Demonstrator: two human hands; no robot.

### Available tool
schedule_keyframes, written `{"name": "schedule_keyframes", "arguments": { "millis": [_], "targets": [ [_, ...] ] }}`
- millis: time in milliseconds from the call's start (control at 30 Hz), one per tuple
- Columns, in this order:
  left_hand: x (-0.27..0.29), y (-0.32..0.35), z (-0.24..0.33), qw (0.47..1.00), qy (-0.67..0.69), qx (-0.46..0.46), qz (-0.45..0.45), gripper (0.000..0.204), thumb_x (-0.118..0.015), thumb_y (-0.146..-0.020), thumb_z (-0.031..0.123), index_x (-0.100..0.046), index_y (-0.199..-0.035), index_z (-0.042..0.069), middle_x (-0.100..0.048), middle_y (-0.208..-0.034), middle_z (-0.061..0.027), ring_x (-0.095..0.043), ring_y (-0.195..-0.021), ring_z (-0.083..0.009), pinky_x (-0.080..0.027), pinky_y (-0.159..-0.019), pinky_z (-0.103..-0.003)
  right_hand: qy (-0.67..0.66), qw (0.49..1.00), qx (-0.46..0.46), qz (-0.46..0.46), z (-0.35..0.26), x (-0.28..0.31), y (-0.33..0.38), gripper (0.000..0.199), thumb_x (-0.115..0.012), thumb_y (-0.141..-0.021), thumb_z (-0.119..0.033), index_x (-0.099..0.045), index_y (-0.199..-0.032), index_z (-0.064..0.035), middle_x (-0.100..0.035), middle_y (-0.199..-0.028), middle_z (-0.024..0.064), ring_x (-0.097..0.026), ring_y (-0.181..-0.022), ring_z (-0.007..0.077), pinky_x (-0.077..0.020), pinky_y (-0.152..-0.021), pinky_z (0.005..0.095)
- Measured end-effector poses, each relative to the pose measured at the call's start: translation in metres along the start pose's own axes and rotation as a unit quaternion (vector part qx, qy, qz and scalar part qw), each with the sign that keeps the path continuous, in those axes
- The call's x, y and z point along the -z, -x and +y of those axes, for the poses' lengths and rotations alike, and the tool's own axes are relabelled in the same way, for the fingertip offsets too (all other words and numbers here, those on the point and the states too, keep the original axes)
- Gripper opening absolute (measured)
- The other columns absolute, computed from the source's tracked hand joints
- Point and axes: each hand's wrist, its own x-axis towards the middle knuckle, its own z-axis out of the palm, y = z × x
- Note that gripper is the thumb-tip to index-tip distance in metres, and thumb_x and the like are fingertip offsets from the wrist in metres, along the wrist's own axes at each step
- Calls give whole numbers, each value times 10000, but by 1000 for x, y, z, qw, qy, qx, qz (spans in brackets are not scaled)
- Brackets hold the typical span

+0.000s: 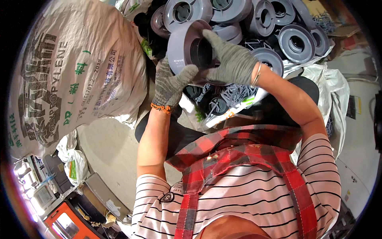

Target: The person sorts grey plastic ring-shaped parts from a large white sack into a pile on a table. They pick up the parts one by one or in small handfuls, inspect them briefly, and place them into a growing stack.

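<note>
Both hands wear grey knitted gloves. Between them is a round grey plastic part (177, 49), a wide ring with a dark hollow centre, tilted on its side. My left hand (171, 81), with an orange glove cuff, grips its lower left rim, thumb across the near edge. My right hand (232, 57) grasps it from the right, thumb and fingers spread around the dark opening; some fingertips are hidden inside or behind it. Just beyond lie several similar grey round parts (296, 44) in a heap. Below the hands are thin blue-grey plastic pieces (238, 93) and black round parts (218, 105).
A large white woven sack (79, 71) bulges at the left. White plastic sheeting (328, 103) hangs at the right, beside a pale panel (358, 159). An orange machine (65, 223) and a brown box (105, 195) stand at the lower left. Concrete floor (107, 147) shows beside my left arm.
</note>
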Motion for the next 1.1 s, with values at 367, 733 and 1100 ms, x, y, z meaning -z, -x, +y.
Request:
{"name": "schedule_keyframes", "arguments": {
  "millis": [367, 733, 1100],
  "targets": [
    [17, -3, -49, 926, -368, -63, 62, 877, -801, -642, 229, -321, -1314, -67, -531, -1142, -253, -557, -1029, -334, -442, -876, -367, 43, 940, -187, 282, 85, 41, -21, 710, -591, -763, -388, -328, -1320, -35, -458, -1227, 218, -463, -1122, 320, -382, -921, 375],
    [17, -22, -40, 993, -71, 58, 81, 443, -666, -807, 148, -520, -1179, -42, -602, -1079, -108, -585, -908, -149, -486, -783, -260, 491, 844, -41, 211, 104, 72, 2, 446, -528, -856, -302, -481, -1174, 8, -554, -1135, 178, -562, -986, 331, -448, -869, 349],
    [12, -4, -23, 942, 315, 70, 92, 321, -637, -780, 192, -566, -1055, 43, -604, -1001, -79, -583, -915, -209, -492, -806, -345, 267, 954, 135, 11, 25, 13, 11, 201, -514, -759, -200, -626, -817, -43, -622, -821, 160, -607, -743, 336, -483, -693, 402]
  ]
}}
